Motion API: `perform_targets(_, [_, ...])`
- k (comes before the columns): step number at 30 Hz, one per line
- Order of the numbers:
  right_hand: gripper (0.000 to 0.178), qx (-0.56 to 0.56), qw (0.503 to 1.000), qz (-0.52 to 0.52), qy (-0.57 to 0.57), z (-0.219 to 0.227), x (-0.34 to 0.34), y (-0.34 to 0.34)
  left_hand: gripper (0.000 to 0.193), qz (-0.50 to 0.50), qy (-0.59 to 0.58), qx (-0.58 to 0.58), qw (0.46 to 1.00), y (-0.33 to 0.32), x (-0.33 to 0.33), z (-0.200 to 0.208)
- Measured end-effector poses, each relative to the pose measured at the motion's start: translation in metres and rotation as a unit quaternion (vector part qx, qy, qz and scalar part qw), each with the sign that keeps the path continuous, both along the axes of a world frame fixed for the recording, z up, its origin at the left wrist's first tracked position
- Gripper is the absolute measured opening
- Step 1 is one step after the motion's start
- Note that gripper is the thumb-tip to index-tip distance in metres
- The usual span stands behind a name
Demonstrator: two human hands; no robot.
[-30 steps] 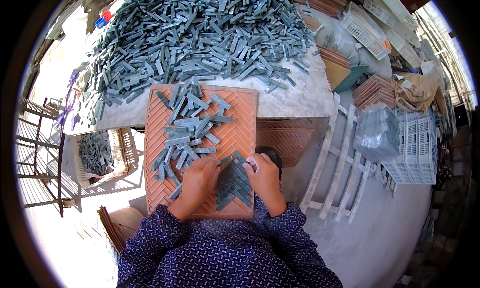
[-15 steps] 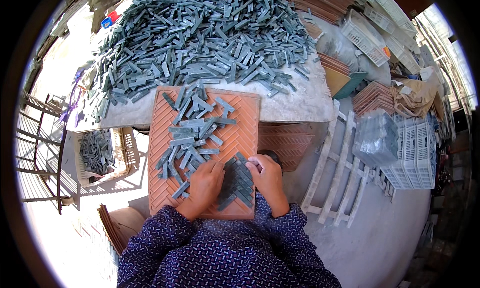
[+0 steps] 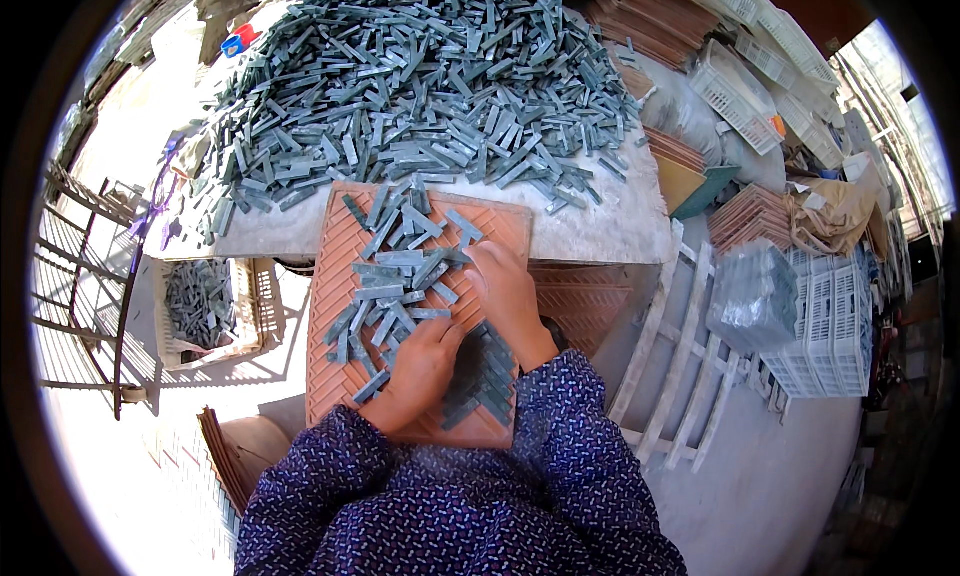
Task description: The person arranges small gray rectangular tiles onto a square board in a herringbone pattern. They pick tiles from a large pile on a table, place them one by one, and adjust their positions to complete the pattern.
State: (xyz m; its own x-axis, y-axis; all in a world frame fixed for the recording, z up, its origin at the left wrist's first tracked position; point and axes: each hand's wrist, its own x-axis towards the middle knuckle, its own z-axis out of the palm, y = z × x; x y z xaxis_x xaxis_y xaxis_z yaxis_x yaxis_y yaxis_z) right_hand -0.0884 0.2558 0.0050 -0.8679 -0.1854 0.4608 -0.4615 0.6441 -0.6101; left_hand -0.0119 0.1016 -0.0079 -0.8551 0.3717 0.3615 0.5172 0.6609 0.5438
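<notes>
An orange-red grooved board (image 3: 340,386), with a herringbone pattern moulded in it, stretches from the table's front edge towards my body. Loose grey-green stone strips (image 3: 383,292) lie heaped down its middle. At its lower right, several strips sit together as a laid herringbone patch (image 3: 487,388), partly shaded by my hands. My right hand (image 3: 507,298) reaches over the upper right of the board, its thumb and fingers pinched at the end of a loose strip. Left of the patch, my left hand (image 3: 420,364) is closed; whatever its fingers hold is hidden.
A large pile of stone strips (image 3: 420,86) covers the pale table (image 3: 610,221). A crate of strips (image 3: 247,311) stands on the floor at left. To the right are a slatted wooden frame (image 3: 655,346), a plastic-wrapped bundle (image 3: 752,296) and white crates (image 3: 825,326).
My right hand has moved up and left from the laid patch to the loose strips. My left hand has shifted slightly right. The whole view has shifted a little.
</notes>
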Motion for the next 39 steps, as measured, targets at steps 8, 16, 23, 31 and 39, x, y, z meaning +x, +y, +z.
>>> perform_targets(8, [0.02,0.015,0.997,-0.07,-0.036,-0.007,0.049,0.027,0.022,0.007,0.07,-0.154,0.986,-0.009,-0.047,0.013])
perform_targets(16, [0.021,-0.048,0.966,-0.135,-0.217,0.002,0.106,0.037,0.022,-0.031,-0.018,-0.054,0.998,-0.005,-0.045,0.025])
perform_targets(23, [0.019,-0.01,0.977,-0.154,-0.148,-0.008,0.098,0.031,0.043,-0.088,0.003,-0.075,0.993,0.005,-0.008,0.006])
perform_targets(31, [0.016,0.048,0.984,-0.124,-0.12,-0.004,0.086,0.026,0.039,-0.099,0.029,-0.106,0.989,0.004,-0.006,-0.002])
perform_targets(39, [0.018,0.08,0.982,-0.086,-0.15,0.008,0.064,0.026,0.038,-0.081,0.078,-0.064,0.992,-0.012,-0.003,0.005])
